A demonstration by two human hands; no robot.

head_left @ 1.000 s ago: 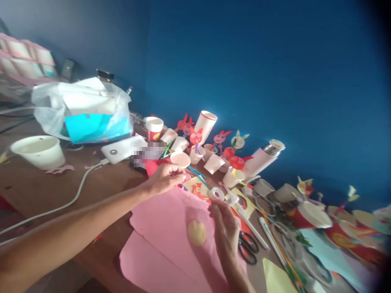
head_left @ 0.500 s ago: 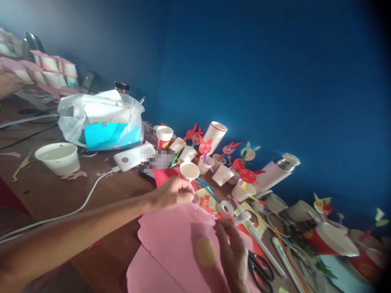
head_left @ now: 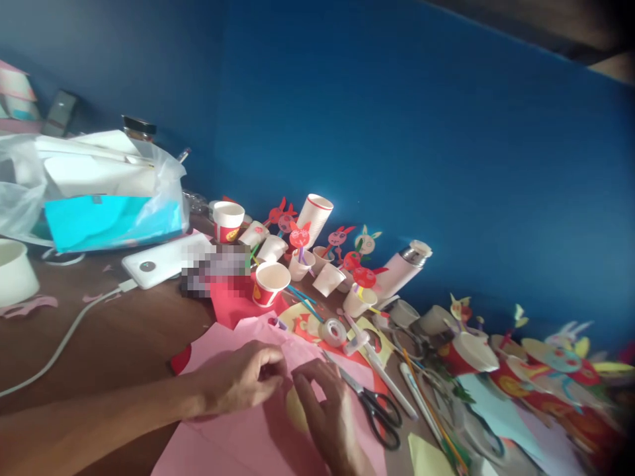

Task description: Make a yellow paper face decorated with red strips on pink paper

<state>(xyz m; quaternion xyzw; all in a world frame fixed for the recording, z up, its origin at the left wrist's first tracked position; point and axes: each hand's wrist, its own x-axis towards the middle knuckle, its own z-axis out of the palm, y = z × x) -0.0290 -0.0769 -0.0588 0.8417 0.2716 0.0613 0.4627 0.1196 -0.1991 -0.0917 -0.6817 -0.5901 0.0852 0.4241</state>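
Note:
Over the pink paper [head_left: 223, 436], my left hand [head_left: 243, 380] is closed, thumb and fingertips pinched together. Close beside it, my right hand [head_left: 325, 410] has its fingers bent and drawn together, fingertips nearly meeting the left ones. Whatever lies in either pinch is too small to make out. A round yellow paper piece [head_left: 296, 410] rests on the pink sheet, partly covered by my right hand. To the right are black-handled scissors [head_left: 381, 413]. Beyond the hands sits a roll of clear tape [head_left: 333, 332], near a red-and-white paper cup [head_left: 271, 284].
Paper cups with red animal cut-outs [head_left: 300, 237] on sticks crowd the back, before a blue wall. A pale flask [head_left: 399, 268] leans there. On the left are a plastic bag [head_left: 169, 178], a white power bank [head_left: 163, 261] and its cable [head_left: 64, 354]. Pencils [head_left: 431, 410] lie right.
My hands have come together over the yellow circle; they were apart before. My left hand has moved down from near the cup. The view has swung right, and the scissors show more fully.

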